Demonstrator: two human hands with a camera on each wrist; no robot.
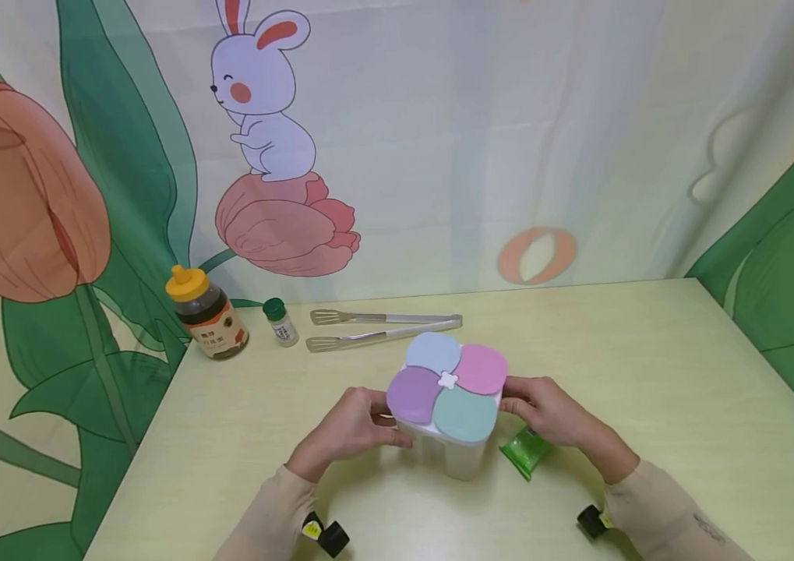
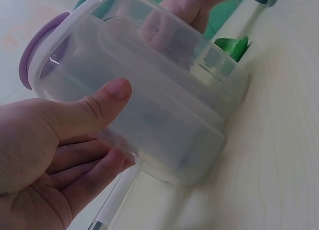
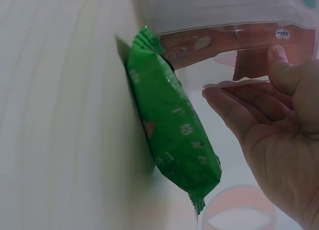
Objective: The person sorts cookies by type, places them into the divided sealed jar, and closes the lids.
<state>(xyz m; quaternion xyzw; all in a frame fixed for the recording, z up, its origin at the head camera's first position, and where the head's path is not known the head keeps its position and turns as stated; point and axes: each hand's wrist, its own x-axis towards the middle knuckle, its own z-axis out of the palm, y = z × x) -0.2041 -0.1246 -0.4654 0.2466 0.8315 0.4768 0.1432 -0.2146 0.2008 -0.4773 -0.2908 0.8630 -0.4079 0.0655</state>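
Between the two hands stands a see-through plastic storage box (image 1: 463,461) with blue, pink, purple and green petal-shaped lids, all lying down flat. My left hand (image 1: 351,425) holds its left side, thumb on the near wall and fingers behind, as the left wrist view shows on the clear wall (image 2: 159,115). The opposite side is gripped by my right hand (image 1: 554,413), thumb and fingers around a corner compartment. Through that wall in the right wrist view, a brown packet (image 3: 254,55) shows inside. A small green packet (image 1: 526,452) lies on the table just below the right hand.
Behind the box lie metal tongs (image 1: 386,327), spread apart. Further left stand a small green-capped shaker jar (image 1: 281,326) and a yellow-topped bottle (image 1: 210,319) of dark contents, near the table's left edge. A printed curtain (image 1: 439,156) hangs along the back edge.
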